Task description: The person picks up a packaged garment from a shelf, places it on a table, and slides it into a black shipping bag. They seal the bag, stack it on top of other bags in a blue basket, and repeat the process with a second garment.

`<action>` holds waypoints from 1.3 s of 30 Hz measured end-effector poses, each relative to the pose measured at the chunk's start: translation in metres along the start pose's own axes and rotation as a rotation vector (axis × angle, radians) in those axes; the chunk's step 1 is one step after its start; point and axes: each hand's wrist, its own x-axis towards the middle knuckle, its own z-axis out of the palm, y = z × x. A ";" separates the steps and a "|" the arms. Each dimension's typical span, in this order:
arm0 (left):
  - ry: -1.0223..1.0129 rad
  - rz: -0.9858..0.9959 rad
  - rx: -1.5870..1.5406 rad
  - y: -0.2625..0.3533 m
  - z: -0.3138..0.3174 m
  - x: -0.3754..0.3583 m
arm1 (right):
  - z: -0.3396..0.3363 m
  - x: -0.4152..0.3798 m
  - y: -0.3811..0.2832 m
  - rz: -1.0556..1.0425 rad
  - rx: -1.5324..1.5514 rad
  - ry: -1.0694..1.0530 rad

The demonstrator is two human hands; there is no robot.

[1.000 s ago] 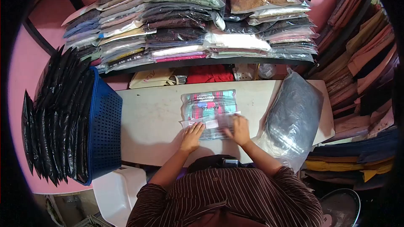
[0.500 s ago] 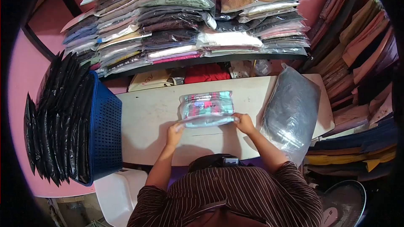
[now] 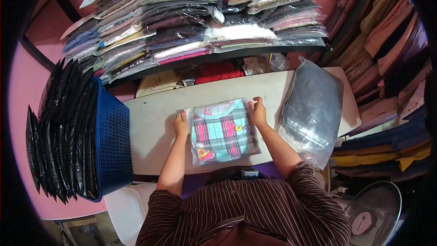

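Note:
A folded plaid shirt in turquoise, pink and black, with a round pale collar and printed letters, lies in a clear plastic bag before me. My left hand is at the bag's left edge, fingers pointing away from me and closed on the plastic. At the upper right corner, my right hand grips the other edge with bent fingers. The bag's near end reaches toward the front of the white table.
On the left stands a blue basket packed with black plastic parcels. A large grey plastic bag lies at the table's right. Bagged clothes fill the shelf behind; a fan and hanging garments are rightward.
The bagged shirt has been turned, so its collar and printed front now face up and it lies spread larger and nearer to me. Both hands have moved up along its sides.

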 end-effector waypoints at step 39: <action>-0.491 0.071 0.485 0.044 0.003 -0.118 | -0.168 -0.034 0.186 0.239 -0.540 0.442</action>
